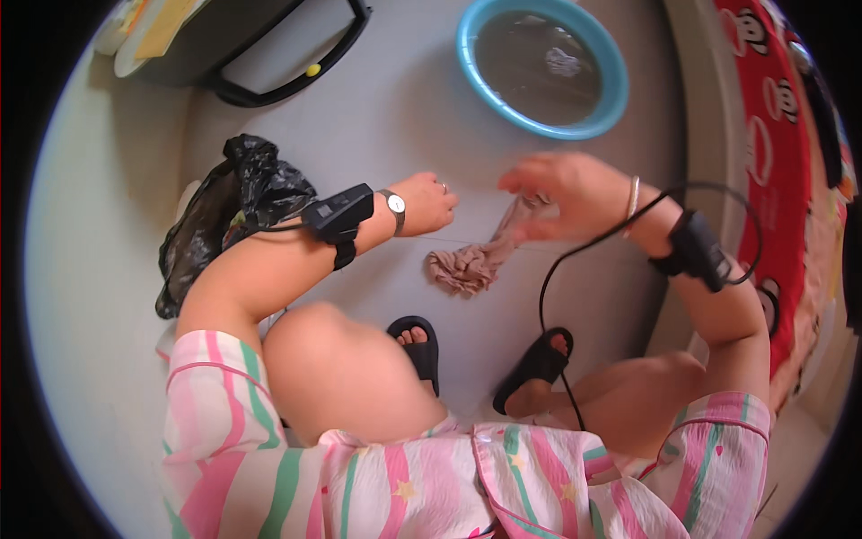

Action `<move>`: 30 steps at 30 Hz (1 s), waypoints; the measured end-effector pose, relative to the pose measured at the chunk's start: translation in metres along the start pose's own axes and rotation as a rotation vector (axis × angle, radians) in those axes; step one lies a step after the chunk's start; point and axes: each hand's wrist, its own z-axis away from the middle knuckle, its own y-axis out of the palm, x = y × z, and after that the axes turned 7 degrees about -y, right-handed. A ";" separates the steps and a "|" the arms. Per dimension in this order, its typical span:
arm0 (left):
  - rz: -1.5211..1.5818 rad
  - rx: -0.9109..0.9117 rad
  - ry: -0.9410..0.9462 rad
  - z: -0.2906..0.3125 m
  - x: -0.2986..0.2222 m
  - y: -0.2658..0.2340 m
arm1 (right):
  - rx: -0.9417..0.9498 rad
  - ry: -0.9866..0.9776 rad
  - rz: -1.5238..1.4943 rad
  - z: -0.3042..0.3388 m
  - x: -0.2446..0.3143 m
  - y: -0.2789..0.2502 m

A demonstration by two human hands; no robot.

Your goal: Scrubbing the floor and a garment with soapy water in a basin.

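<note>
A damp-looking, crumpled brownish-pink cloth (467, 269) bunches up between my hands, over the floor. One twisted end of it runs up toward my right hand (575, 193), whose fingers and thumb stand apart around that end, somewhat blurred; I see no firm grip. To the left of the cloth is my left hand (426, 202), seen from the back with its fingers curled in. Whatever those fingers may hold is hidden. That wrist wears a watch (393, 208), the right one a bracelet (633, 205).
Beyond my hands stands a blue basin (464, 67) of murky water with a pale clump in it. A black plastic bag (260, 175) lies by my left arm. A dark container with a handle (346, 54) is at the far left, red printed fabric (763, 225) along the right.
</note>
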 end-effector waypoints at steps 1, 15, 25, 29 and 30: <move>0.013 -0.033 0.019 0.001 -0.009 -0.005 | 0.011 0.002 0.078 0.014 -0.018 0.025; 0.529 -0.255 -0.703 -0.047 -0.211 0.069 | -0.601 0.028 0.331 0.050 -0.200 0.180; 0.728 -0.437 -1.206 -0.053 -0.169 0.057 | -0.501 -0.002 0.490 -0.045 -0.186 0.140; 0.660 -0.239 -1.307 -0.071 -0.170 0.080 | -0.740 0.008 0.373 -0.091 -0.203 0.185; 0.649 -0.304 -1.335 -0.072 -0.176 0.088 | -0.742 0.017 0.400 -0.092 -0.201 0.185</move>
